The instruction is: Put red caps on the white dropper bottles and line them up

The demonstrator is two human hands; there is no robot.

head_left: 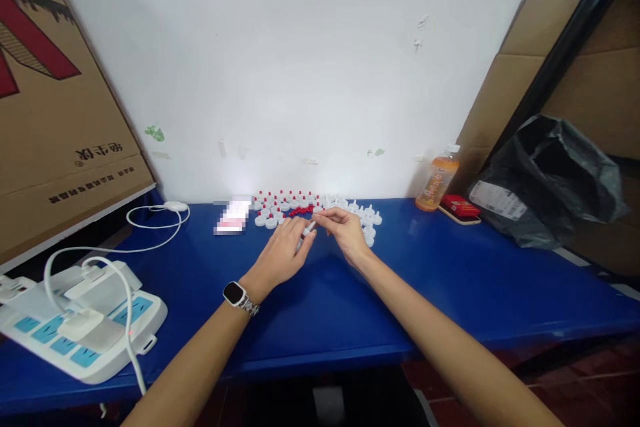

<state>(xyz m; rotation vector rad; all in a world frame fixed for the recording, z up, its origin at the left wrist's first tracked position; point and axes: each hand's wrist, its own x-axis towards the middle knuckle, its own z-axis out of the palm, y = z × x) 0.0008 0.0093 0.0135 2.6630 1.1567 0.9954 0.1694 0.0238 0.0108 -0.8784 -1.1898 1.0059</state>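
Your left hand grips 1 white piece [309, 228] between you and the back of the blue table [350, 320]. Your right hand [345, 232] has its fingertips pinched together by that piece's end; I can't tell whether they hold anything. Your left hand's side shows white caps with red tips [271, 222]; bare white caps [369, 233] to the right and loose red tips [299, 211] suggest the work is part done.
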